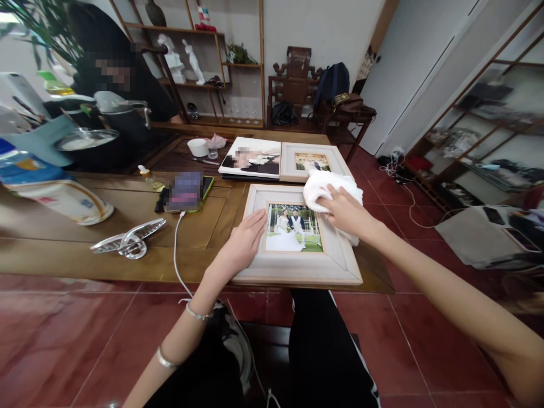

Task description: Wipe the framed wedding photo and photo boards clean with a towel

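Note:
A wide white picture frame (293, 271) lies flat at the table's front edge, with a photo (294, 231) of a couple in its middle. My left hand (249, 241) rests on the frame's left border, fingers stretched out and lying flat. In my right hand (340, 208) is a bunched white cloth (334, 186), pressed against the frame's upper right corner. Part of the cloth hangs over the right border. Just behind, a second white picture frame (293, 153) lies beside a photo album (250, 156); the cloth hides a bit of that frame's front edge.
On the wooden table (212, 226) are a phone (187, 191) on a white cable, a silver hair clip (130, 238), a dropper bottle (151, 178), a white bowl (198, 147) and a blue-and-white package (55, 187). A person in black (114, 56) is at the far left, near a shelf (242, 65).

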Demonstrator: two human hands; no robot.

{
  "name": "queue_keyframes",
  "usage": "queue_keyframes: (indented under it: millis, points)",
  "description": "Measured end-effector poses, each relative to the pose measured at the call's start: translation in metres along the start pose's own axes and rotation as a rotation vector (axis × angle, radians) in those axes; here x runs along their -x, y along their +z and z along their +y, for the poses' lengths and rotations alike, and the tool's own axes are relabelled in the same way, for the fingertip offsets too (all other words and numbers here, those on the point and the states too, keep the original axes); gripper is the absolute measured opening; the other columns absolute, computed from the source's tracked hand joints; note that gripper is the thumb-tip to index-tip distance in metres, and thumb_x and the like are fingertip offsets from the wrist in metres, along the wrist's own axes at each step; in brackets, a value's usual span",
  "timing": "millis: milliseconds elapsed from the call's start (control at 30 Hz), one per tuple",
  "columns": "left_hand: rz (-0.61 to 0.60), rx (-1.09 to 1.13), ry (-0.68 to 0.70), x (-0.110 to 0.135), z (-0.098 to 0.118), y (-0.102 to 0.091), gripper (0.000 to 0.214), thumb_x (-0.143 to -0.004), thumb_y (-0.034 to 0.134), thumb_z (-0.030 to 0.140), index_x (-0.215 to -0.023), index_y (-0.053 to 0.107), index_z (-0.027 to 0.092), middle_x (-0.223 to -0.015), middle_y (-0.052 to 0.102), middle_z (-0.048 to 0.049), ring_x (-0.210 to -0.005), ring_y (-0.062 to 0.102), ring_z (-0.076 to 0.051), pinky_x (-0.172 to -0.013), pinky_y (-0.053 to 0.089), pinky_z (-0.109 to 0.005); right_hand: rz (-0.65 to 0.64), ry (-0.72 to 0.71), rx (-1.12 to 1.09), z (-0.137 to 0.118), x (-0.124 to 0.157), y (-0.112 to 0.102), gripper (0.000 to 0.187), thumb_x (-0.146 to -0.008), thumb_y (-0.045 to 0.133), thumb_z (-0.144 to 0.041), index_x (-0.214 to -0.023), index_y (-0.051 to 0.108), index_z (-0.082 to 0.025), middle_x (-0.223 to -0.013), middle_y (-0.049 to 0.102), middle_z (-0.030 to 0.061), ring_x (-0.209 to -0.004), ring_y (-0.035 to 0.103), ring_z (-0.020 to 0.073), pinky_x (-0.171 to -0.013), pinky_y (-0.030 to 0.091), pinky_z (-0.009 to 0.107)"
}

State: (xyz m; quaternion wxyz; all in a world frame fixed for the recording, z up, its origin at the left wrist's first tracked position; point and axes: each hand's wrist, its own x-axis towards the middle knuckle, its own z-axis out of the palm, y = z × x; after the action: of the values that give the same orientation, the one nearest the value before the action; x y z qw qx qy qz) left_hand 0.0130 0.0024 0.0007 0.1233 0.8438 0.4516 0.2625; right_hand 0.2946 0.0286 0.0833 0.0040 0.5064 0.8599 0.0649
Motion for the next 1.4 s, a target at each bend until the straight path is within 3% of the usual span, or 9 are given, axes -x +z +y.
queue_keyframes:
  millis: [133,333,500,633,833,967,1067,1233,1400]
  points:
    - [0.023,0.014,0.004,-0.001,0.0,0.001,0.045,-0.098,0.032,0.022,-0.14,0.046,0.012,-0.147,0.045,-0.0143,-0.14,0.037,-0.023,-0.115,0.035,-0.047,-0.027,-0.061,0.028,-0.013,0.012,0.001,0.054,-0.076,0.045,-0.004,-0.127,0.059,-0.012,-0.139,0.053,0.0165,-0.14,0.032,0.0352,-0.112,0.028,0.055]
    - [0.026,0.0,0.006,-0.003,0.0,0.001,0.046,-0.098,0.031,0.023,-0.137,0.049,0.004,-0.145,0.047,-0.0175,-0.138,0.039,-0.023,-0.115,0.035,-0.043,-0.18,-0.232,0.009,-0.051,0.08,-0.039,0.044,-0.075,0.042,0.001,-0.108,0.067,-0.013,-0.119,0.066,0.0172,-0.129,0.048,0.0325,-0.104,0.041,0.049]
    - [0.006,-0.012,0.006,-0.003,0.0,0.001,0.047,-0.098,0.029,0.021,-0.137,0.049,0.004,-0.146,0.046,-0.0172,-0.139,0.038,-0.023,-0.114,0.036,-0.046,-0.219,-0.216,-0.131,-0.066,0.117,-0.051,0.047,-0.07,0.045,0.003,-0.106,0.068,-0.017,-0.128,0.063,0.0157,-0.134,0.046,0.03,-0.108,0.041,0.046]
    - [-0.001,-0.006,0.01,-0.003,-0.001,0.0,0.046,-0.097,0.03,0.02,-0.138,0.048,0.009,-0.147,0.046,-0.0148,-0.14,0.036,-0.022,-0.114,0.035,-0.047,-0.177,-0.121,-0.135,-0.051,0.092,-0.032,0.056,-0.069,0.043,0.004,-0.115,0.066,-0.017,-0.143,0.05,0.0157,-0.139,0.038,0.0314,-0.111,0.037,0.051]
    - [-0.025,0.005,0.011,-0.003,0.0,-0.003,0.047,-0.097,0.029,0.02,-0.138,0.048,0.007,-0.147,0.045,-0.0164,-0.14,0.036,-0.023,-0.114,0.036,-0.047,-0.012,-0.069,-0.03,-0.008,0.007,0.007,0.059,-0.074,0.044,0.0,-0.129,0.058,-0.015,-0.152,0.038,0.0145,-0.146,0.021,0.0327,-0.116,0.024,0.055]
    - [-0.009,-0.003,-0.021,-0.002,0.003,-0.003,0.046,-0.096,0.03,0.018,-0.138,0.048,0.01,-0.147,0.045,-0.0142,-0.14,0.037,-0.023,-0.113,0.036,-0.05,0.0,-0.056,-0.006,-0.005,-0.016,0.012,0.055,-0.077,0.044,-0.002,-0.129,0.059,-0.015,-0.154,0.035,0.0141,-0.146,0.021,0.035,-0.115,0.022,0.059]
    - [-0.008,-0.018,-0.03,-0.002,0.003,-0.002,0.047,-0.096,0.031,0.018,-0.139,0.048,0.01,-0.148,0.045,-0.0138,-0.141,0.036,-0.023,-0.114,0.035,-0.049,-0.069,-0.115,-0.02,-0.023,0.003,0.003,0.051,-0.076,0.045,-0.002,-0.122,0.063,-0.012,-0.152,0.037,0.0171,-0.144,0.025,0.0365,-0.115,0.022,0.059]
    - [-0.017,-0.018,-0.025,-0.002,0.003,-0.001,0.047,-0.096,0.03,0.018,-0.139,0.046,0.008,-0.148,0.044,-0.0147,-0.141,0.035,-0.023,-0.114,0.034,-0.049,-0.229,-0.22,-0.16,-0.065,0.069,-0.025,0.052,-0.072,0.048,0.0,-0.117,0.067,-0.016,-0.15,0.041,0.0153,-0.143,0.029,0.0328,-0.116,0.024,0.057]
    - [-0.013,0.004,-0.012,-0.002,0.003,-0.002,0.047,-0.096,0.031,0.018,-0.14,0.046,0.012,-0.149,0.044,-0.0138,-0.141,0.035,-0.023,-0.114,0.035,-0.049,-0.228,-0.304,-0.266,-0.08,0.1,-0.033,0.055,-0.069,0.048,0.004,-0.117,0.065,-0.018,-0.154,0.035,0.0121,-0.145,0.024,0.0295,-0.118,0.026,0.052]
